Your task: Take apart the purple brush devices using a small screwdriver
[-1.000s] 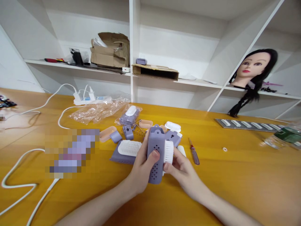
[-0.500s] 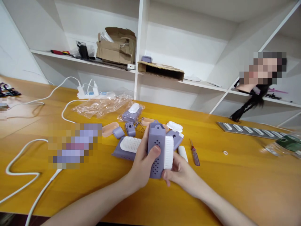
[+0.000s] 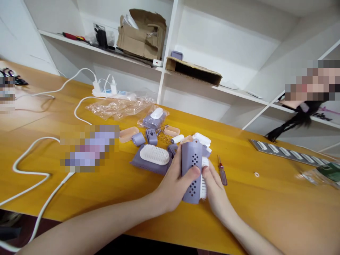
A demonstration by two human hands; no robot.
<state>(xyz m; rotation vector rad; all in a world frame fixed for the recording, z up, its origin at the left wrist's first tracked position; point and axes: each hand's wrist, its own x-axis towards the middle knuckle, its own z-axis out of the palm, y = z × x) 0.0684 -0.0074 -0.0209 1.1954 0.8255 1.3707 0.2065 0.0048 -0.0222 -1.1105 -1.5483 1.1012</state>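
Note:
Between my hands is a lilac scrubbing brush, held on end, its casing pierced by rows of holes. White bristles stick out along its right side. My left hand wraps the casing from the left, thumb across the holes. From the right, my right hand presses on the bristle side; most of its fingers are hidden behind the brush. A similar lilac brush lies bristles up just left of my hands. Behind are peach trays, a white bristle pad and a small white cylinder.
A screwdriver and a small ring lie to the right. Further right is a metal strip with white pieces. A bagged brush, clear plastic and a power strip sit at the back. A white cable crosses the left side.
The view has shifted, and the brush has turned so more of its holed face shows and less of the bristles. My right hand has moved from the lower end up along the bristle side.

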